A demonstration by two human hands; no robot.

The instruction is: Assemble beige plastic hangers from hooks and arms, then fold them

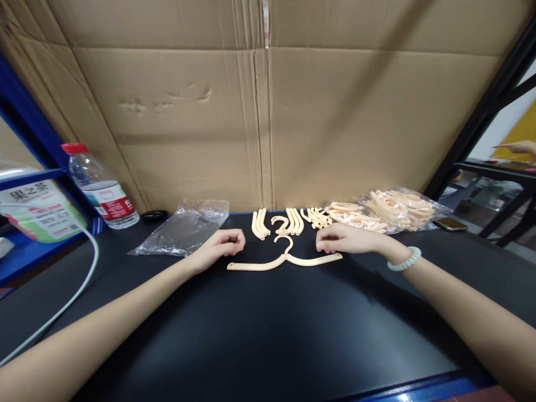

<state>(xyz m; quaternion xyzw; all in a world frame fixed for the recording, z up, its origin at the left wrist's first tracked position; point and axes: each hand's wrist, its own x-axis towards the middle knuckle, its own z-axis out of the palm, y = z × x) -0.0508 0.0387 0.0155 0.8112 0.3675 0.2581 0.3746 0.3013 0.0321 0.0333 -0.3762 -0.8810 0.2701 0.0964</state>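
A cream hanger [268,266] with a hook and two spread arms lies flat on the black table [259,335]. Just above its left end rests my left hand [224,244], fingers curled in and nothing seen in them. My right hand [335,239], also curled, is above the hanger's right end, apart from it. Behind the hanger are curved arm pieces in a left group [260,224] and a right group [295,221], with loose hooks [280,224] between them. Smaller pieces [317,217] lie further right.
Clear bags of cream parts [397,209] lie at the back right beside a phone [450,224]. An unfilled plastic bag [184,226], a bottle [104,190] and a white cable [79,290] are on the left. Cardboard [188,111] stands behind. Another person's hand [519,147] shows far right.
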